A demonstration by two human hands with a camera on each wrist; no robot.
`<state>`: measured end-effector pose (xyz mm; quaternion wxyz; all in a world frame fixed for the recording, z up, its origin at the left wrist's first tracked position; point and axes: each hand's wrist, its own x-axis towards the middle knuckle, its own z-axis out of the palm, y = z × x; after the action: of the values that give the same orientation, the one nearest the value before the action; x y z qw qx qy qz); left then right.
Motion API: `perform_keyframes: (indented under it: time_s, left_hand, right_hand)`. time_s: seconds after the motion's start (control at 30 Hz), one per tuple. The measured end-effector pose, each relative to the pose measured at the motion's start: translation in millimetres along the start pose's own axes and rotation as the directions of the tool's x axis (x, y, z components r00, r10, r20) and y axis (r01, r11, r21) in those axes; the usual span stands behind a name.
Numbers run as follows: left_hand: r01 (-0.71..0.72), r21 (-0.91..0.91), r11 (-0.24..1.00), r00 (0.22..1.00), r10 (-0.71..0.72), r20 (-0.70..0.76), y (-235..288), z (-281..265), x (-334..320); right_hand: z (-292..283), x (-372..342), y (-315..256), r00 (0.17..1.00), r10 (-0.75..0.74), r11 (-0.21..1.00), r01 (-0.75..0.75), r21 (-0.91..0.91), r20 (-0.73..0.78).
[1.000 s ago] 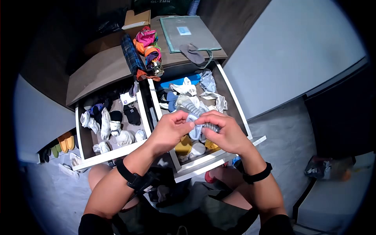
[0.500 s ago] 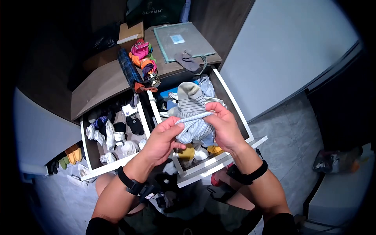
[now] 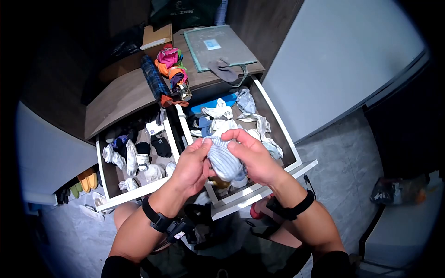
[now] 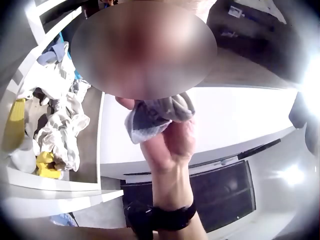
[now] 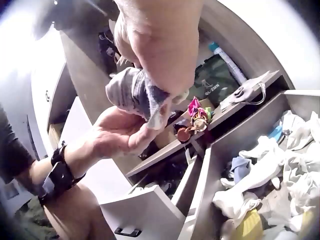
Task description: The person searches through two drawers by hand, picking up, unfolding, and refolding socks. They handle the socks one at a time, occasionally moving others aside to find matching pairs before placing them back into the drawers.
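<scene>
A pale blue-grey striped sock, bunched into a rounded bundle, is between both hands above the front of the right drawer. My left hand pinches its left side with thumb and fingers. At its upper right my right hand grips the fabric, thumb on the near face. In the right wrist view the folded sock lies over the fingers of the left hand. The left wrist view is largely blurred; part of the sock shows below the blur.
The right drawer holds loose white, blue and yellow socks. Bundled white and dark socks fill the left drawer. On the cabinet top lie a plaid umbrella, colourful cloth, a flat grey case and a grey sock.
The striped sock was gathered at its opening, then spread with its long foot standing up; now it is tucked into a compact bundle. Both hands have drawn closer together round it.
</scene>
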<state>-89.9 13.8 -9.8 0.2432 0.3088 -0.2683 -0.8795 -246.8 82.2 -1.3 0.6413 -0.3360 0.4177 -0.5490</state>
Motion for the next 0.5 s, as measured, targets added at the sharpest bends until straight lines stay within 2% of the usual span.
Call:
perform_keyframes:
  time_s: [0.1,0.13,0.23,0.27,0.37,0.4,0.43,0.47,0.5]
  left_hand:
    - [-0.098,-0.081,0.992,0.994,0.093,-0.059,0.4,-8.9,6.0]
    - [-0.119,-0.095,0.988,0.992,0.114,-0.059,2.8,-10.6,6.6]
    - [-0.141,-0.152,0.978,0.989,0.146,0.02,10.5,-8.4,1.3]
    - [-0.121,-0.163,0.979,0.988,0.135,0.076,10.9,-6.0,-1.7]
    - [-0.025,-0.129,0.991,0.988,0.044,0.149,1.6,-3.7,-3.2]
    - [-0.011,-0.1,0.995,0.988,0.026,0.151,-3.5,-0.2,-3.2]
    - [-0.028,-0.035,0.999,0.985,0.034,0.169,-10.5,-1.0,-0.7]
    - [-0.047,0.03,0.998,0.982,0.041,0.187,-17.4,-1.5,1.0]
    - [-0.068,0.06,0.996,0.986,0.058,0.157,-24.6,-3.3,2.7]
  right_hand:
    - [1.8,-2.3,4.1,0.993,-0.11,0.938,0.087,-0.336,-0.05]
    - [6.4,-1.1,7.0,0.977,-0.185,0.953,0.152,-0.261,-0.106]
    - [5.8,-1.9,-0.6,0.938,-0.252,0.751,0.034,-0.659,-0.238]
    - [-4.2,4.9,11.3,0.909,-0.352,0.708,0.104,-0.698,-0.222]
    - [-4.5,9.2,13.0,0.905,-0.336,0.703,0.058,-0.709,-0.259]
    - [-7.3,11.4,15.3,0.905,-0.271,0.864,0.078,-0.498,-0.327]
    - [-5.7,13.7,14.5,0.911,-0.181,0.965,0.092,-0.244,-0.371]
    - [-4.5,11.8,10.8,0.889,-0.201,0.977,0.152,-0.149,-0.412]
    - [-6.6,9.2,10.3,0.901,-0.22,0.975,0.219,-0.046,-0.373]
